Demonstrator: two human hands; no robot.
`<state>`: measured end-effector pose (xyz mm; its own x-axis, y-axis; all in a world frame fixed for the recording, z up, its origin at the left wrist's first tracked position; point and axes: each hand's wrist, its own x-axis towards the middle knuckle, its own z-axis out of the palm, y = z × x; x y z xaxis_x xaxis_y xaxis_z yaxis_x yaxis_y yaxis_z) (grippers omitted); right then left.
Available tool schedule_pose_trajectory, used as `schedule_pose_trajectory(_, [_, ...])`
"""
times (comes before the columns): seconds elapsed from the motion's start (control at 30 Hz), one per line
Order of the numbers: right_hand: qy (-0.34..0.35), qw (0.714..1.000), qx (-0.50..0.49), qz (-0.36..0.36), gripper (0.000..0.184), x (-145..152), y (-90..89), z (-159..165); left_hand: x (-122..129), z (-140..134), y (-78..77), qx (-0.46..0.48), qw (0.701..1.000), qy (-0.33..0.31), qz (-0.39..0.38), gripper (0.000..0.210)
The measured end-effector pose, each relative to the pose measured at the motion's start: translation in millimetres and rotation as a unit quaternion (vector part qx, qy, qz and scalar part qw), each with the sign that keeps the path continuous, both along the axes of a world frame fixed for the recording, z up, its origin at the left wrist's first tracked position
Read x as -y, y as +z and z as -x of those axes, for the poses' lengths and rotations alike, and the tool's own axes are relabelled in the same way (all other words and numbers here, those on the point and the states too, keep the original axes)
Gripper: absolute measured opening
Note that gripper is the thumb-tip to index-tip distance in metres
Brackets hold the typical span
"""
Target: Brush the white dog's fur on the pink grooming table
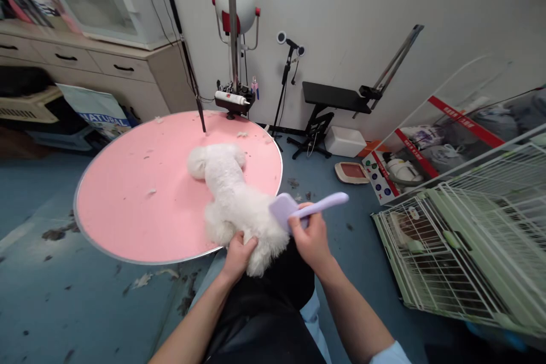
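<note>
A fluffy white dog (226, 179) stands on the round pink grooming table (132, 199), its rear toward me at the table's near edge. My left hand (239, 253) is closed on fur at the dog's hindquarters, thumb on top. In my right hand (310, 234) is a lavender slicker brush (322, 205), gripped where the handle meets the head. The brush head lies against the fur on the right side of the rump, its bristles hidden. The dog's head points away, and its face is out of sight.
A tool holder (234, 99) with a white tube stands at the table's far edge, below a white lamp-like device (234, 3). A black pole (187, 57) reaches down to the tabletop. Wire cages (430, 250) are at right. Hair clumps (60, 233) litter the blue floor.
</note>
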<state>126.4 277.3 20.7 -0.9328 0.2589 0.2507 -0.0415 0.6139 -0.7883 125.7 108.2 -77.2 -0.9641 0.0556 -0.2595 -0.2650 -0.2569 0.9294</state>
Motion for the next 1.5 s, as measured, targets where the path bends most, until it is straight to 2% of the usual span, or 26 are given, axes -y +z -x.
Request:
schedule_pose_trajectory(0.07, [0.062,0.991,0.039,0.109,0.03,-6,-9.0,9,3,2,-1.5,0.004,1.0,-0.013,0.013,0.037])
schedule_pose_trajectory(0.1, [0.057,0.983,0.045,0.17,0.031,-12,-14.7,16,5,3,-2.7,0.005,0.999,-0.015,0.032,0.036])
schedule_pose_trajectory(0.17, [-0.022,0.962,0.02,0.27,0.035,-29,-26.8,31,9,5,-6.4,0.005,0.995,0.007,0.098,0.035])
schedule_pose_trajectory(0.23, [-0.063,0.95,0.004,0.307,0.04,-47,-38.8,38,13,5,-11.6,0.004,0.985,0.052,0.167,0.035])
schedule_pose_trajectory(0.3, [-0.047,0.942,0.025,0.331,0.043,-59,-49.8,33,14,5,-16.2,-0.006,0.977,0.084,0.197,0.034])
schedule_pose_trajectory(0.37, [-0.004,0.925,0.075,0.372,0.043,-62,-58.7,18,11,4,-18.0,-0.013,0.977,0.095,0.192,0.036])
schedule_pose_trajectory(0.47, [0.039,0.897,0.123,0.423,0.037,-47,-63.1,-7,2,2,-13.8,-0.003,0.979,0.108,0.173,0.04])
schedule_pose_trajectory(0.53, [0.032,0.902,0.104,0.418,0.032,-31,-57.1,-15,-4,0,-8.0,-0.004,0.985,0.098,0.143,0.046])
schedule_pose_trajectory(0.6, [0.061,0.926,0.094,0.361,0.031,-16,-44.7,-16,-7,-2,-2.1,-0.009,0.99,0.074,0.117,0.05])
schedule_pose_trajectory(0.67, [0.117,0.959,0.102,0.239,0.03,-6,-29.3,-11,-6,-4,2.2,-0.008,0.993,0.051,0.11,0.05])
schedule_pose_trajectory(0.7, [0.122,0.973,0.099,0.167,0.029,-3,-21.9,-8,-4,-4,3.4,-0.007,0.993,0.045,0.11,0.05])
schedule_pose_trajectory(0.77, [0.048,0.996,0.049,0.056,0.027,-2,-9.8,-5,-1,-4,4.2,-0.009,0.993,0.039,0.111,0.047])
schedule_pose_trajectory(0.83, [-0.049,0.999,-0.02,0.012,0.028,-2,-2.3,-5,2,-3,4.1,-0.016,0.993,0.037,0.109,0.047])
schedule_pose_trajectory(0.87, [-0.041,0.999,-0.028,0.006,0.028,-1,-0.1,-6,3,-3,4.1,-0.021,0.993,0.033,0.108,0.048])
schedule_pose_trajectory(0.97, [0.089,0.995,0.016,-0.029,0.023,1,4.3,-12,4,-3,4.6,-0.024,0.994,0.008,0.103,0.05])
schedule_pose_trajectory(1.0, [0.085,0.995,0.011,-0.048,0.02,1,5.7,-13,4,-3,4.6,-0.022,0.994,0.003,0.11,0.05])
schedule_pose_trajectory(1.07, [-0.023,0.995,-0.056,-0.074,0.018,2,7.9,-15,3,-3,3.9,-0.021,0.991,0.002,0.135,0.047])
schedule_pose_trajectory(1.1, [-0.065,0.992,-0.086,-0.071,0.018,2,8.0,-15,2,-2,3.2,-0.024,0.989,0.003,0.143,0.046])
schedule_pose_trajectory(1.13, [-0.061,0.992,-0.091,-0.059,0.019,2,7.1,-14,2,-2,2.3,-0.03,0.989,0.0,0.145,0.046])
schedule_pose_trajectory(1.23, [0.078,0.997,0.015,0.017,0.023,-1,-4.4,-8,7,-1,0.1,-0.038,0.987,-0.018,0.154,0.046])
schedule_pose_trajectory(1.27, [0.077,0.995,0.044,0.047,0.025,-4,-10.6,-5,10,-1,-0.3,-0.041,0.983,-0.013,0.181,0.046])
schedule_pose_trajectory(1.33, [-0.035,0.994,0.031,0.101,0.028,-13,-24.0,2,20,-3,-0.3,-0.074,0.961,0.03,0.263,0.046])
schedule_pose_trajectory(1.4, [-0.15,0.978,-0.018,0.147,0.031,-24,-36.4,4,29,-7,0.0,-0.158,0.925,0.098,0.331,0.04])
schedule_pose_trajectory(1.43, [-0.164,0.971,-0.027,0.17,0.033,-29,-41.9,3,31,-10,-0.2,-0.208,0.907,0.121,0.347,0.033])
schedule_pose_trajectory(1.5, [-0.137,0.967,-0.006,0.215,0.033,-34,-51.5,-2,31,-13,-2.1,-0.287,0.88,0.125,0.358,0.019])
